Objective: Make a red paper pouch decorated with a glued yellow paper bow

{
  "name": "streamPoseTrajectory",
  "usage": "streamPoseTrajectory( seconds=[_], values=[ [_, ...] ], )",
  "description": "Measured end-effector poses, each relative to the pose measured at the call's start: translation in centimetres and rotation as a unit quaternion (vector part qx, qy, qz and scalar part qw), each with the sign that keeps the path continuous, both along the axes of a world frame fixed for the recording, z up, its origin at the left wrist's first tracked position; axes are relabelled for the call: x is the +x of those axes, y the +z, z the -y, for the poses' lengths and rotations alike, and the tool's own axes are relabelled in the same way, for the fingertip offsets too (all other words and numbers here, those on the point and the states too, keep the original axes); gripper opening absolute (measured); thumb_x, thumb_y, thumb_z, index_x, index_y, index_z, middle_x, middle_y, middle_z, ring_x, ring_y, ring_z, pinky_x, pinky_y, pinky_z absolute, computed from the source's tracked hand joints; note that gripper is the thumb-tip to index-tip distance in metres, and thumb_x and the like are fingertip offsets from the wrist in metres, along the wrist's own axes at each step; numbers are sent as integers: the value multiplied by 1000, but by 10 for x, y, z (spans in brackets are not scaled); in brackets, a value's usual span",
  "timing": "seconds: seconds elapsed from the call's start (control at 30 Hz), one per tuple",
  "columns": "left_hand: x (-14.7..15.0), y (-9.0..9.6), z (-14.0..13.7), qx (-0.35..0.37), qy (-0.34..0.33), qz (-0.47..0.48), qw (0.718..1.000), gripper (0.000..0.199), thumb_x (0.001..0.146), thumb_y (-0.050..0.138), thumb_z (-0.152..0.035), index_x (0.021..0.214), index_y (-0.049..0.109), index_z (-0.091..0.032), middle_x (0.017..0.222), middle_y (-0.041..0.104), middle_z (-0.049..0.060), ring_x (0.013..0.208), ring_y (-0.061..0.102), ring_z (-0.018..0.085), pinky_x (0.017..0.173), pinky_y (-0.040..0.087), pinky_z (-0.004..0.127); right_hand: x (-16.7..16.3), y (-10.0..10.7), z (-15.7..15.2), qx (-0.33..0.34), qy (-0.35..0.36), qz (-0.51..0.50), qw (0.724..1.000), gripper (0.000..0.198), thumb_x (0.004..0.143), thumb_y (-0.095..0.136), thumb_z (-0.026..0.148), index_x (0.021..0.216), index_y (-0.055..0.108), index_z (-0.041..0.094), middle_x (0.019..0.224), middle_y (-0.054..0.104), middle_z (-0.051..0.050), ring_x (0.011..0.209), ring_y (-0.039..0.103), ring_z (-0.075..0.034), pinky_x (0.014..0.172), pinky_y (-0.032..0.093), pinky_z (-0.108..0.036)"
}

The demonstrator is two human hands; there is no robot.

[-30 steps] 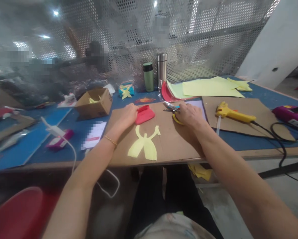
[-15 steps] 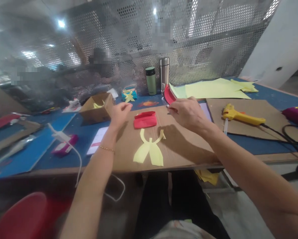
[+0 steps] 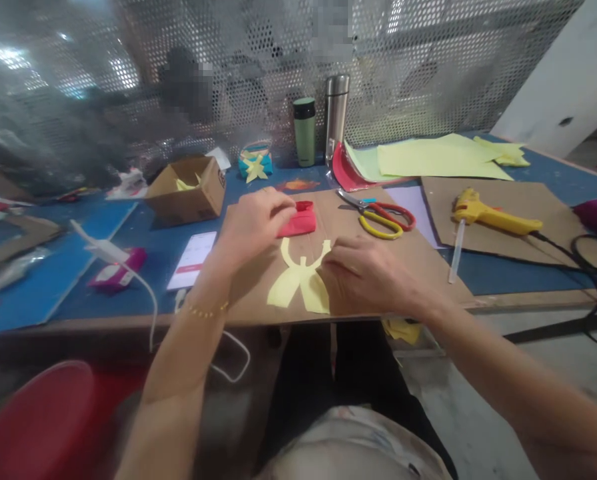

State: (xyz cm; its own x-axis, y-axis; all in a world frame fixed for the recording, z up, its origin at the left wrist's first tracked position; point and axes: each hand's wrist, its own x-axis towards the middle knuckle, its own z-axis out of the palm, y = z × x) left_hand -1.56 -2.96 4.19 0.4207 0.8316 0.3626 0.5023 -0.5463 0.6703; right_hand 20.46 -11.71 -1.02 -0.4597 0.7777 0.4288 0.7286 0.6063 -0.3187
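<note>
At the centre of the frame, the red pouch lies partly behind the left hand, whose thumb and fingers sit close together at its left side; whether they pinch it, I cannot tell. Just below, the yellow cutout, with 2 broad lobes, meets the right hand. Those fingers are curled together over its right strip, their hold hidden.

A red pouch is overlapped by the left hand, a yellow cutout by the right hand, scissors laid beyond it.
</note>
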Motion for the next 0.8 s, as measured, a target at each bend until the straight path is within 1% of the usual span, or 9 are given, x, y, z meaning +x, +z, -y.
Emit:
streamPoseTrajectory(
  seconds=[0.03,0.1,0.2,0.27,0.37,0.47,0.6,0.7,0.8],
  values=[
    [-3,-2,16,41,-16,-57,997,13,90,66,-25,94,79,-22,103,76,9,102,67,27,96,51,39,0,-6,6,8,22,-7,1000,30,104,48,20,85,72,17,89,71,-10,80,62,-19,74,42,-31],
    [-13,-15,48,81,-43,-124,988,21,97,60,-26,104,79,-21,108,77,11,105,70,28,98,53,43,0,-18,19,20,62,-22,998,29,106,46,21,96,73,18,98,74,-12,89,65,-21,80,47,-34],
    [-31,-48,88,126,-56,-158,978,30,104,53,-32,122,75,-20,128,75,15,116,70,30,103,54,47,0,-33,34,30,95,-21,995,28,108,51,31,125,70,20,122,75,-14,111,68,-26,92,52,-41],
    [-40,-71,105,144,-57,-176,972,34,104,57,-35,133,69,-22,139,71,15,131,65,32,110,51,52,1,-40,39,38,101,-1,994,39,106,55,41,138,64,20,132,73,-15,123,66,-28,100,52,-44],
    [-42,-93,115,183,-35,-174,967,40,104,58,-31,143,63,-24,143,69,15,138,61,32,116,46,59,4,-46,40,63,94,28,993,46,105,56,46,140,63,17,136,72,-16,135,60,-30,109,48,-48],
    [-35,-98,118,206,-1,-161,965,36,102,62,-28,137,67,-27,133,75,14,131,67,32,112,48,60,6,-50,39,74,78,30,994,46,105,55,45,139,64,16,141,70,-17,138,58,-30,109,49,-49],
    [-28,-94,124,225,7,-155,962,28,101,63,-24,127,72,-29,121,80,10,121,73,29,108,52,59,4,-58,41,99,51,41,993,48,106,53,49,142,63,18,143,69,-15,137,58,-31,108,48,-49],
    [-25,-93,127,284,9,-161,945,25,101,61,-18,122,73,-24,115,81,11,118,75,29,105,57,55,2,-64,43,131,40,60,989,49,106,51,50,141,63,18,142,69,-16,135,58,-32,109,46,-50],
    [-24,-91,128,327,10,-187,926,21,102,59,-17,119,72,-19,112,82,13,117,75,28,100,62,47,1,-67,43,148,38,67,986,52,106,48,52,142,62,17,141,70,-16,135,58,-33,108,45,-49]
  ],
)
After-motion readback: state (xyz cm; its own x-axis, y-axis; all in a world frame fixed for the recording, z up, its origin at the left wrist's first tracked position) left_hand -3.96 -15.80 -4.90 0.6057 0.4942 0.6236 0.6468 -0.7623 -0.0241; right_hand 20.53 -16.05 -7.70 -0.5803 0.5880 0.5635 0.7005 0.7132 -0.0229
